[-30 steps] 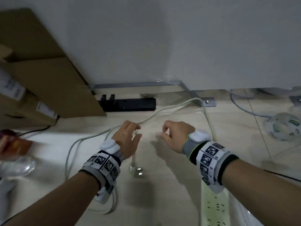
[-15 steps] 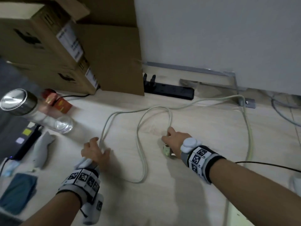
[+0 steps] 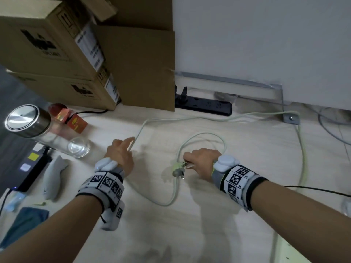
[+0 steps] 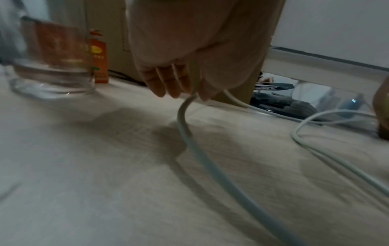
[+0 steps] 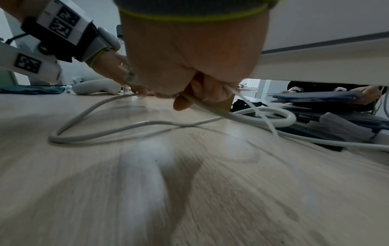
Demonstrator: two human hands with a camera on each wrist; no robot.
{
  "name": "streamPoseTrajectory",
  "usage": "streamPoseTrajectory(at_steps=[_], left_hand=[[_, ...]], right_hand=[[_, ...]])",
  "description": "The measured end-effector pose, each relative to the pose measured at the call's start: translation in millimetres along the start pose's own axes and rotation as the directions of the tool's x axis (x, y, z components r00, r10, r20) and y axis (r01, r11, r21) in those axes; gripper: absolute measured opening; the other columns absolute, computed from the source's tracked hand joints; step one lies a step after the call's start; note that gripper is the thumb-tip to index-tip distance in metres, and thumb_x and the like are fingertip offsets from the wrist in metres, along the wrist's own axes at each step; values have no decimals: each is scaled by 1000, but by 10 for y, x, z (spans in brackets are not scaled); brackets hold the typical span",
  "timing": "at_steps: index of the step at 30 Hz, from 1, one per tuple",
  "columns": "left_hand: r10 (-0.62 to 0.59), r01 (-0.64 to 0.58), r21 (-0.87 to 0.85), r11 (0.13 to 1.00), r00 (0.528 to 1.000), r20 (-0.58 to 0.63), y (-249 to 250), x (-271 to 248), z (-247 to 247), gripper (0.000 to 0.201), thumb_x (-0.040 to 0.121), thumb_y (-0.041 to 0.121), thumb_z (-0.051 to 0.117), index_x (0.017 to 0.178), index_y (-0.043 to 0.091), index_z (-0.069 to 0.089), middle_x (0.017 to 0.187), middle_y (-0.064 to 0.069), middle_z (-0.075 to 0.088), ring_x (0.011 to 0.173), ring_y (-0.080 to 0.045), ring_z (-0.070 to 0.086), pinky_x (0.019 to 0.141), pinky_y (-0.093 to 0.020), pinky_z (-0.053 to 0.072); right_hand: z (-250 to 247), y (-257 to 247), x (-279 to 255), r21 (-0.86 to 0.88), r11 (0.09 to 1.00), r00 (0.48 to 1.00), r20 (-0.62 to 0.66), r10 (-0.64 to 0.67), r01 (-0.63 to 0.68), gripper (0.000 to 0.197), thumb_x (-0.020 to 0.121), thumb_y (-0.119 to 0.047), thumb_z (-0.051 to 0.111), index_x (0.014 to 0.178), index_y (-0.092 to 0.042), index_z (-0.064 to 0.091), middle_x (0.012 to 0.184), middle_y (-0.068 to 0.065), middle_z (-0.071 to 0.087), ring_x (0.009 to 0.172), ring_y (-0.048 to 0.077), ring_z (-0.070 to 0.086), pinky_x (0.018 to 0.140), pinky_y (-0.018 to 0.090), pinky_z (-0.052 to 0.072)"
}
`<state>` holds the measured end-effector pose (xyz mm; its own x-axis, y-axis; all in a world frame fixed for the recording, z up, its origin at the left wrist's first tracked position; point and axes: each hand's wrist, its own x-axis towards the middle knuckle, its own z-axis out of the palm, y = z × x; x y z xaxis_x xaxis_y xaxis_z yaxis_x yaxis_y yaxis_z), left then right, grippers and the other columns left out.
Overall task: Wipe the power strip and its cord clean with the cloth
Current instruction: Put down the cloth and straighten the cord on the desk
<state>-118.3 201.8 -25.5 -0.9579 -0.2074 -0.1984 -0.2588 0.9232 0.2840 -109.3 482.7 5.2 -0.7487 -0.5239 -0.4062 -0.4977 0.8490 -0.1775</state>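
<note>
The white cord (image 3: 209,134) loops over the pale wood surface and ends in a plug (image 3: 178,171). My right hand (image 3: 190,162) grips the cord just behind the plug; in the right wrist view the fingers (image 5: 183,103) curl round the cord (image 5: 231,116). My left hand (image 3: 126,147) pinches another stretch of the cord and lifts it; in the left wrist view the cord (image 4: 185,119) hangs down from the fingers (image 4: 172,83). A corner of the white power strip (image 3: 286,253) shows at the bottom right. The blue cloth (image 3: 24,224) lies at the bottom left, untouched.
Stacked cardboard boxes (image 3: 57,54) stand at the back left, and a black power strip (image 3: 205,106) lies along the wall. A glass bottle with a steel lid (image 3: 28,126), a red packet (image 3: 76,123), a white gadget (image 3: 53,177) and a dark device (image 3: 30,168) sit to the left.
My left hand has moved forward and picked a stretch of the cord up off the surface. My right hand stays by the plug. The view has swung left since a second ago.
</note>
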Motion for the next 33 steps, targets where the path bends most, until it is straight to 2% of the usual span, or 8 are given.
streamPoseTrajectory(at_steps=[2, 5, 11, 17, 19, 22, 29, 33], left_hand=[[66, -66, 107, 992, 998, 4, 60, -8, -1, 51, 88, 32, 58, 136, 34, 40, 129, -4, 46, 108, -28, 50, 91, -43, 46], [167, -144, -147, 979, 973, 159, 308, -152, 118, 39, 88, 38, 58, 125, 30, 49, 118, 1, 58, 98, -19, 58, 87, -35, 49], [157, 103, -513, 852, 885, 438, 892, -401, 463, 62, 82, 61, 54, 133, 29, 39, 100, 5, 67, 92, -19, 65, 89, -36, 51], [129, 352, -577, 737, 765, 631, 1128, -431, 493, 63, 89, 68, 28, 132, 26, 46, 114, -14, 63, 100, -32, 62, 89, -41, 51], [190, 438, -626, 645, 701, 687, 1145, -479, 465, 66, 84, 74, 29, 130, 31, 50, 125, -14, 59, 110, -30, 60, 91, -44, 51], [318, 483, -669, 565, 620, 717, 1220, -610, 311, 69, 87, 71, 23, 116, 20, 58, 82, -3, 68, 62, -14, 64, 56, -29, 52], [382, 510, -752, 418, 653, 655, 1075, -569, 206, 74, 60, 66, 73, 110, 15, 53, 67, -2, 47, 46, -15, 41, 44, -23, 33], [140, 574, -780, 248, 776, 615, 916, -397, 72, 30, 87, 29, 66, 110, 16, 52, 56, 3, 44, 45, -13, 42, 42, -23, 38]], right_hand=[[9, 23, -39, 0, 1000, 1000, -8, 10, -10, 16, 97, -36, 43, 109, -26, 46, 104, -1, 57, 94, 23, 51, 67, 30, 37], [42, 54, -79, 17, 1000, 999, 41, 25, -26, 12, 96, -34, 46, 105, -26, 49, 106, -3, 57, 99, 21, 50, 70, 29, 38], [79, -47, -245, -48, 996, 997, 39, -69, 71, 32, 87, -11, 52, 115, -26, 51, 110, -2, 54, 105, 22, 47, 65, 29, 32], [113, -100, -290, -81, 971, 957, -166, -236, 225, 41, 34, -5, 87, 68, -13, 64, 62, 2, 57, 54, 23, 55, 43, 17, 24], [65, -132, -265, -27, 974, 957, -182, -224, 223, 38, 38, -6, 87, 70, -11, 66, 65, 4, 57, 58, 25, 56, 43, 17, 30], [-42, -183, -238, 194, 977, 984, -174, -49, 83, 27, 75, -16, 69, 102, -12, 65, 92, 5, 55, 85, 26, 55, 63, 29, 45], [-81, -212, -198, 387, 920, 962, -224, 156, -59, 12, 90, -30, 45, 99, -22, 47, 94, -4, 47, 82, 23, 51, 67, 27, 31], [48, -129, -329, 160, 985, 898, -441, 17, 60, 38, 75, -29, 68, 105, -22, 45, 104, -2, 45, 72, 23, 58, 49, 24, 36]])
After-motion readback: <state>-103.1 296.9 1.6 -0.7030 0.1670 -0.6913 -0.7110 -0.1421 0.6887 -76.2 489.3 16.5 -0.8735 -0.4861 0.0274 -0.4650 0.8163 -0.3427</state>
